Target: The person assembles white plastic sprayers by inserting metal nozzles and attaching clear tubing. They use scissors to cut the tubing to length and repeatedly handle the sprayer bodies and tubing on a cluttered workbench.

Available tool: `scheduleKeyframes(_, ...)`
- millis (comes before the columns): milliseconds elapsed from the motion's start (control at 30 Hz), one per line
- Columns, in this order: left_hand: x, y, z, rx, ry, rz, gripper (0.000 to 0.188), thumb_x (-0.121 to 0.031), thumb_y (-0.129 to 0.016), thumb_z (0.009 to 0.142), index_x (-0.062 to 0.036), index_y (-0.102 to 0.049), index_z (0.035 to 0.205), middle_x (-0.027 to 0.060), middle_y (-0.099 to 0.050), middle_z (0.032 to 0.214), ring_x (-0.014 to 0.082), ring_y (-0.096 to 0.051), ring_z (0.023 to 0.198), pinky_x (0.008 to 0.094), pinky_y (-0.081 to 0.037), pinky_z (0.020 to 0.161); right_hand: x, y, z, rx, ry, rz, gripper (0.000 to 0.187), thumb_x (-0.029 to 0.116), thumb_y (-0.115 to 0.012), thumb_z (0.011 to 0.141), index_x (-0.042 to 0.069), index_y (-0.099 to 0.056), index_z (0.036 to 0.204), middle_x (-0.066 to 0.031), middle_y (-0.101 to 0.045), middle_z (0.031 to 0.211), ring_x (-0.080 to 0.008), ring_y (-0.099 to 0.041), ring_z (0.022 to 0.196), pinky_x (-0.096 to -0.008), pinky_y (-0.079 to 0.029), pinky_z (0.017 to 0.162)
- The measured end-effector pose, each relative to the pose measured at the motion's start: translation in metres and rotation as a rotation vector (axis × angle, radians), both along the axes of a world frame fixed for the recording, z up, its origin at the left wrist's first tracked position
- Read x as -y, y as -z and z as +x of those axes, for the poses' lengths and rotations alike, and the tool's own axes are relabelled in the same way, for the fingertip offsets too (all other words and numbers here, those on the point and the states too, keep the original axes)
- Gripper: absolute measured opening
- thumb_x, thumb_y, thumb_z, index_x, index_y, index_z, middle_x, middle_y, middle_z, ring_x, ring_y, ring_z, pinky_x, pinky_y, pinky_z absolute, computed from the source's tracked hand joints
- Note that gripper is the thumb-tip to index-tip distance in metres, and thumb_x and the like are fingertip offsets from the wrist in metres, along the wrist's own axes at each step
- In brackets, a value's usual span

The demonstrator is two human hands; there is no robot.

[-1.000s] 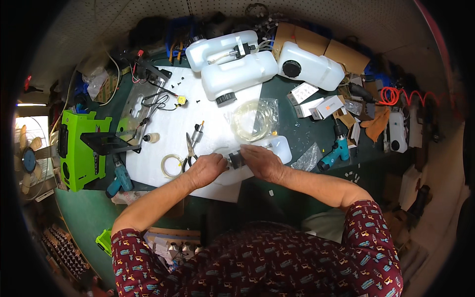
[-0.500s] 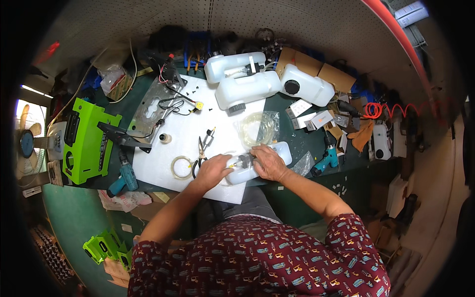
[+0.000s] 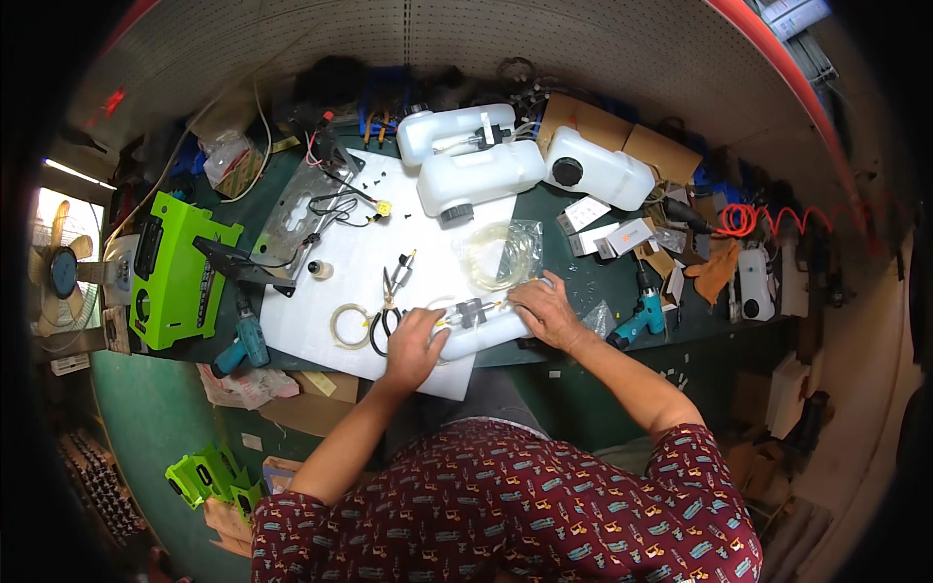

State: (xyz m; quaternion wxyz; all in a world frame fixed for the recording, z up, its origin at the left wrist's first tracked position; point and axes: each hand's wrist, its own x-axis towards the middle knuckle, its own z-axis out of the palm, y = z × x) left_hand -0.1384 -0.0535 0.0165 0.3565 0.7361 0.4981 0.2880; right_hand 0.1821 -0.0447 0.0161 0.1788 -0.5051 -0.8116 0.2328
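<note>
A translucent white plastic tank [image 3: 483, 337] lies at the near edge of the bench in front of me. Along its upper side sits a grey clamp-like part [image 3: 472, 312] with clear tubing and small yellow ends. My left hand [image 3: 415, 347] is closed round the tank's left end, thumb toward the tubing. At the other end, my right hand [image 3: 548, 310] grips the tank with its fingers over the top. Black-handled scissors [image 3: 387, 311] lie just beyond my left hand, with a small metal cylinder part [image 3: 402, 270] above them. A small tubing coil [image 3: 351, 325] is to their left.
White foam sheet [image 3: 321, 340] covers the bench middle. Behind are a bagged tubing coil [image 3: 501, 255], more white tanks [image 3: 481, 179] and small boxes [image 3: 622, 236]. Teal drills [image 3: 641, 316] lie on both sides. A green housing [image 3: 183, 272] and a metal bracket [image 3: 292, 219] stand left.
My hands have moved farther apart, the right one to the tank's right end. The tank has turned, so the clamp and tubing on it show more fully.
</note>
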Motion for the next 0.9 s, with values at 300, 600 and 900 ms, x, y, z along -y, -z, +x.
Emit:
scheduleKeyframes(300,-0.037,0.011,0.089,-0.253,0.136,-0.083,0.030,-0.017,-0.078,0.083,-0.0032,-0.072,0.109,0.0182,-0.063,0.106,0.0368,-0.060,0.106,0.0463,-0.049,0.094,-0.022,0.001,0.000,-0.042,-0.096,-0.095,0.020,0.026,-0.068,0.098,0.014,-0.075,0.112,-0.0033,-0.068,0.104,-0.0241,-0.061,0.112,-0.0539,-0.026,0.114)
scheduleKeyframes(600,-0.037,0.021,0.095,-0.164,0.098,-0.091,0.020,-0.012,-0.079,0.080,-0.0030,-0.069,0.095,0.0163,-0.062,0.099,0.0368,-0.062,0.099,0.0468,-0.053,0.087,-0.034,0.003,-0.007,0.004,-0.083,-0.220,0.016,0.027,-0.067,0.096,0.015,-0.078,0.099,-0.0053,-0.068,0.097,-0.0259,-0.064,0.105,-0.0477,-0.033,0.098)
scheduleKeyframes(900,-0.034,0.018,0.087,0.075,0.033,0.116,0.021,-0.005,-0.075,0.082,-0.0013,-0.068,0.101,0.0147,-0.065,0.095,0.0339,-0.064,0.090,0.0420,-0.054,0.079,-0.038,0.009,-0.010,-0.018,-0.046,-0.249,0.015,0.025,-0.066,0.096,0.014,-0.077,0.096,-0.0064,-0.072,0.097,-0.0265,-0.066,0.099,-0.0445,-0.033,0.094)
